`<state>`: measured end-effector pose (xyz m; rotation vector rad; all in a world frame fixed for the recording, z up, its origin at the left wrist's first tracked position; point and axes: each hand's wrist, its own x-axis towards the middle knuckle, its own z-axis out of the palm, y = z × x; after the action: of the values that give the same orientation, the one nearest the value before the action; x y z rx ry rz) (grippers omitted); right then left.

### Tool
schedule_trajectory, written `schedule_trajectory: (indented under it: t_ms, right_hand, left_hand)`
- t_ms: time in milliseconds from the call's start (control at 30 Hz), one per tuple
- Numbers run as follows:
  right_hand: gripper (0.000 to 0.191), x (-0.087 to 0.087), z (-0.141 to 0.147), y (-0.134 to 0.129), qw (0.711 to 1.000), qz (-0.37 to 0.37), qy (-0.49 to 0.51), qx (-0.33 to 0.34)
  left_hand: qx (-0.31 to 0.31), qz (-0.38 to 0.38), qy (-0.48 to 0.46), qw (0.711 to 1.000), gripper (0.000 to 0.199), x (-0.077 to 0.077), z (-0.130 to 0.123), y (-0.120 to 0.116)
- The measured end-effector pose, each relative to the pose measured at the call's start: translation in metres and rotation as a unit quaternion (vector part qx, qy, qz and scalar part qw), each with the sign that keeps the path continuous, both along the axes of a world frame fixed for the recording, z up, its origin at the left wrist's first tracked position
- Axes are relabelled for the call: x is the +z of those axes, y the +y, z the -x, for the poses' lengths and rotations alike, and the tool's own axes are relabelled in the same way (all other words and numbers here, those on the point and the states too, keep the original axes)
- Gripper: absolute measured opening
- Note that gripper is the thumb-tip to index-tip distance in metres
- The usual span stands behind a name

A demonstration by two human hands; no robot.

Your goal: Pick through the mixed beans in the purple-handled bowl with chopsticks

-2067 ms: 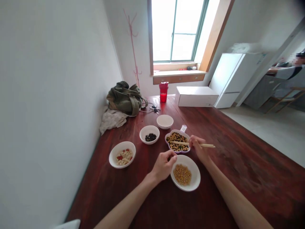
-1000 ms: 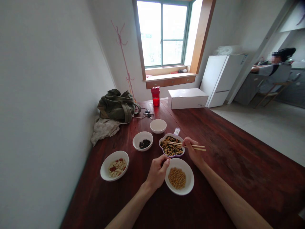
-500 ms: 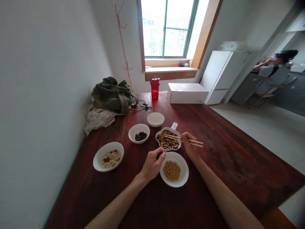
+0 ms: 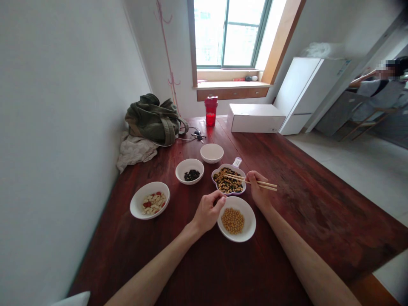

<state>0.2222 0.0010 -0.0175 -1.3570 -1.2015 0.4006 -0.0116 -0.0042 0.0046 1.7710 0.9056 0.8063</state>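
Note:
My right hand [image 4: 259, 189] grips a pair of wooden chopsticks [image 4: 267, 185], whose tips reach into a purple-rimmed, flower-shaped dish [image 4: 245, 175] with a short handle. In that dish lies a mix of yellow soybeans and dark beans [image 4: 227, 182]. My left hand [image 4: 208, 211] is closed with curled fingers, at the near edge of the dish and the left rim of a white bowl [image 4: 250, 229]. What its fingertips pinch, if anything, is hidden. Yellow soybeans [image 4: 232, 220] fill the bottom of that bowl.
Farther back are a white bowl of black beans [image 4: 181, 175] and a plain white bowl [image 4: 212, 154]. A bowl of pale and red pieces [image 4: 137, 208] stands left. Behind are a green bag [image 4: 149, 121], keys [image 4: 199, 137], a red bottle [image 4: 211, 112] and a white box [image 4: 256, 119]. A person [image 4: 379, 91] sits far right.
The whole view has shifted slightly, so things appear higher and a little to the right. Both hands keep about the same places beside the dish and bowl, chopsticks still in the beans.

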Motion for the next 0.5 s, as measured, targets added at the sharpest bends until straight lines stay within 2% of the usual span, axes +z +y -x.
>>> schedule_trajectory:
  t_ms: [500]
  right_hand:
    - [0.054, -0.0023, -0.0023, 0.005, 1.0, 0.021, 0.014, -0.008]
  left_hand:
    - [0.002, -0.001, 0.003, 1.0, 0.033, 0.0039, -0.0004, -0.0019]
